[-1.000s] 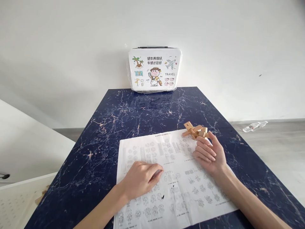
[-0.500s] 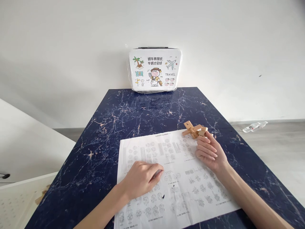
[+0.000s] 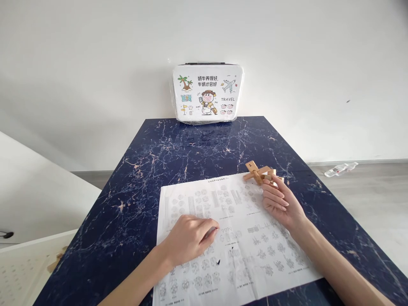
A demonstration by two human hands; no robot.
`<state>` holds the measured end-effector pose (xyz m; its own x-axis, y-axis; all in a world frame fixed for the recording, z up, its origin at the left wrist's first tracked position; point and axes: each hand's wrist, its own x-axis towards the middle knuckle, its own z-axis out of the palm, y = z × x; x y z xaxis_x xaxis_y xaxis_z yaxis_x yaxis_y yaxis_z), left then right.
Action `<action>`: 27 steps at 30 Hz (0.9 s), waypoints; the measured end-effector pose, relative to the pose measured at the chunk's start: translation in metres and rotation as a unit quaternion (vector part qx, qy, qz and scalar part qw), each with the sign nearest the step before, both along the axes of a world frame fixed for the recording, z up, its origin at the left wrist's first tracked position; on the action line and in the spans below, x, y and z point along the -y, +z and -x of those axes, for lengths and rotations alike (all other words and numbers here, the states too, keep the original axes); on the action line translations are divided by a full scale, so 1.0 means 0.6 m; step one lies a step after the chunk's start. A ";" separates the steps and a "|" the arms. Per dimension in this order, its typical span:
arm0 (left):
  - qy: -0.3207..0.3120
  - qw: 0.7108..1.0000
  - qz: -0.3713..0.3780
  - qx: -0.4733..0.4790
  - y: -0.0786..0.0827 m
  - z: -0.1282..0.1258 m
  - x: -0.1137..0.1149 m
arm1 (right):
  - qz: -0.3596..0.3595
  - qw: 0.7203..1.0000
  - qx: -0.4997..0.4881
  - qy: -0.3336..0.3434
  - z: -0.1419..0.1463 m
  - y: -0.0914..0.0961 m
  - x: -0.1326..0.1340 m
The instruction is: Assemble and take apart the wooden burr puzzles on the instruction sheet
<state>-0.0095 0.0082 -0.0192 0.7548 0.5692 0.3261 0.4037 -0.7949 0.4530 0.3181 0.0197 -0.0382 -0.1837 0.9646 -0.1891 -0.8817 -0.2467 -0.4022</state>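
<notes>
A white printed sheet (image 3: 236, 212) full of small diagrams lies on the dark blue marble table (image 3: 197, 148). My left hand (image 3: 188, 240) rests on the sheet's left part, fingers curled in a loose fist with nothing seen in it. My right hand (image 3: 282, 204) sits at the sheet's upper right corner, fingers loosely bent and held together, fingertips at a wooden interlocking puzzle (image 3: 259, 173) of pale bars, one marked with a 2. The puzzle rests on the table at the sheet's corner.
A white plastic-wrapped box (image 3: 207, 93) with cartoon travel pictures stands against the wall at the table's far edge. A crushed plastic bottle (image 3: 340, 169) lies on the floor to the right. White furniture (image 3: 32, 255) is at the lower left.
My right hand has slid slightly forward toward the wooden puzzle, and the puzzle has shifted a little. My left hand has stayed in place.
</notes>
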 end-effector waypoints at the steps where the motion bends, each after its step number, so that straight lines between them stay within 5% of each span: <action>1: -0.001 1.000 0.000 0.000 0.000 0.000 0.000 | -0.003 1.000 0.012 -0.006 0.001 0.000 0.000; 7: -0.003 1.000 -0.001 0.002 0.000 0.000 0.000 | -0.002 0.986 0.141 -0.085 0.017 0.014 0.003; 12: -0.004 1.000 0.005 0.001 0.000 0.000 0.001 | -0.017 0.938 0.313 -0.146 0.047 0.033 0.021; 20: 0.030 0.991 0.116 0.060 0.010 -0.002 0.008 | -0.210 0.869 0.448 0.032 0.085 0.028 0.065; 24: 0.047 0.958 0.250 0.134 0.023 -0.004 0.014 | -0.262 0.823 0.479 0.160 0.114 0.043 0.082; 27: 0.019 0.920 0.348 0.181 0.033 -0.006 0.019 | -0.337 0.762 0.523 0.180 0.139 0.053 0.092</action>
